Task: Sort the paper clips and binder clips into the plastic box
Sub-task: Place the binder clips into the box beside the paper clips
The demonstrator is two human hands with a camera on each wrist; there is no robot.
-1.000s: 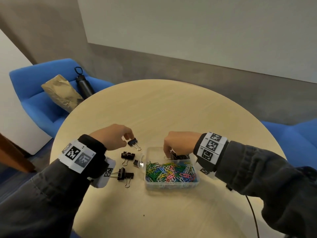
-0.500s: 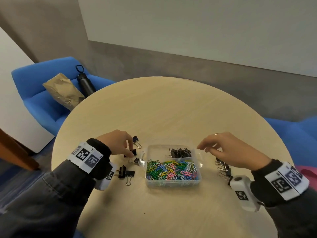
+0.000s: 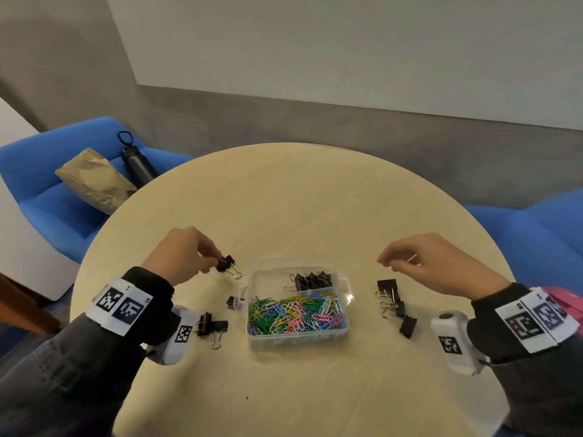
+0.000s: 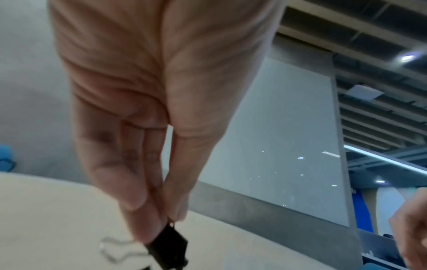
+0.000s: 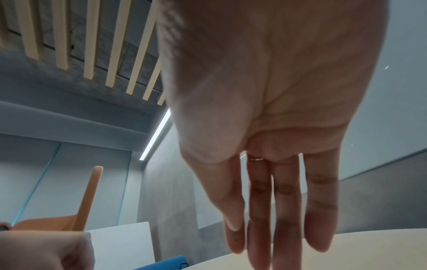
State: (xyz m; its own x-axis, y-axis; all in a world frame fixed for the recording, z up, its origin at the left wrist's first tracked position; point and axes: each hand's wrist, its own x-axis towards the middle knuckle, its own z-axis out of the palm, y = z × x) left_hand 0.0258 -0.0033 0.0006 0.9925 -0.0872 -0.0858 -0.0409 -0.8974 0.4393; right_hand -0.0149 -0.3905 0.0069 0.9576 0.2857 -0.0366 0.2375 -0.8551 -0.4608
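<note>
A clear plastic box (image 3: 345, 282) sits mid-table; its near compartment holds several coloured paper clips (image 3: 295, 312), its far one several black binder clips (image 3: 310, 280). My left hand (image 3: 214, 261) pinches a black binder clip (image 3: 225, 263) just left of the box; in the left wrist view my fingertips (image 4: 148, 230) grip that clip (image 4: 169, 250). My right hand (image 3: 388, 263) hovers right of the box with straight fingers (image 5: 261, 228) and holds nothing. Loose binder clips lie at the right (image 3: 394, 305) and at the left (image 3: 211, 326), one (image 3: 232, 301) against the box's handle.
The round wooden table (image 3: 299, 209) extends far beyond the box. A blue armchair (image 3: 47, 190) at the left carries a brown paper bag (image 3: 94, 181) and a black bottle (image 3: 137, 160). More blue seating (image 3: 536, 234) stands at the right.
My right hand left the box's far compartment and moved out to the right, empty. My left hand dipped to the table beside the box and came back up pinching a binder clip.
</note>
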